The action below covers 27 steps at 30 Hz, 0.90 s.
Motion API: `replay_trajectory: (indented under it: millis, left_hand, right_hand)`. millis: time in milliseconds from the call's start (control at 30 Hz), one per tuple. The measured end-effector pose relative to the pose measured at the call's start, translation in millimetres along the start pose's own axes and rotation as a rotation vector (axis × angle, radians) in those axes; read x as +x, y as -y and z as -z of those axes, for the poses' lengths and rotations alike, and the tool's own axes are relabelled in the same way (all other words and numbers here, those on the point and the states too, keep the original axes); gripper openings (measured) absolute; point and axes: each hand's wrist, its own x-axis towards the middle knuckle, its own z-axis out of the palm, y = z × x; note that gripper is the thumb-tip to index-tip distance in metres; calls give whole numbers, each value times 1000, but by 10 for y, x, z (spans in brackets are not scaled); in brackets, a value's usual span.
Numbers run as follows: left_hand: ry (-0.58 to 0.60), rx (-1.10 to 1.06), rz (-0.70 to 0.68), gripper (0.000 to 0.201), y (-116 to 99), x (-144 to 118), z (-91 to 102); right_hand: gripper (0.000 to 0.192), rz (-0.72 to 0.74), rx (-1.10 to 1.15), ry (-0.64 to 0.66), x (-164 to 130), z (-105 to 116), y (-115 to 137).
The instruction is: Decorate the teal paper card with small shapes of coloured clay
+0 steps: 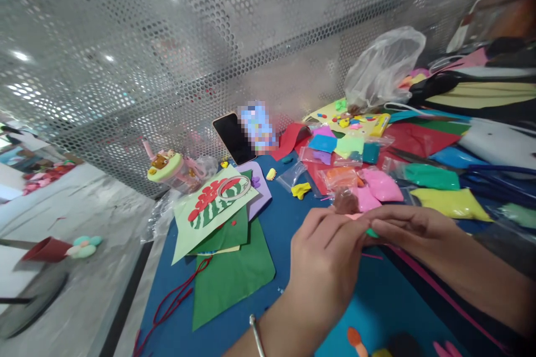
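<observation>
My left hand (326,256), with a silver bangle on its wrist, is closed in a pinch above the blue table. Its fingertips meet those of my right hand (406,226), which comes in from the right with fingers bent inward. Between them a bit of green modelling clay (372,232) shows, and some pink at the upper edge; most of the piece is hidden by the fingers. Just behind the hands lie pink clay packets (381,185) and a brown lump (345,201). A yellow clay piece (300,191) rests on a small plastic bag further left.
Green paper sheets (234,284) and a watermelon picture (218,201) lie at left, near a red cord (180,295). A lidded cup (176,170) and a phone (234,136) stand by the perforated metal screen (209,56). Yellow (452,202) and green clay packets (433,176) lie right.
</observation>
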Motion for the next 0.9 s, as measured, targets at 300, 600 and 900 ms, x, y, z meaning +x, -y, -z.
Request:
replay_trajectory:
  millis: [300, 600, 900]
  left_hand:
    - [-12, -226, 382, 27, -120, 47, -51]
    - [-113, -18, 81, 15, 52, 55, 43]
    - [-49, 123, -100, 29, 100, 29, 31]
  right_hand:
    - [32, -5, 126, -122, 23, -20, -90]
    - [35, -64, 546, 88, -42, -139, -48]
    - [32, -129, 628, 71, -122, -173, 105]
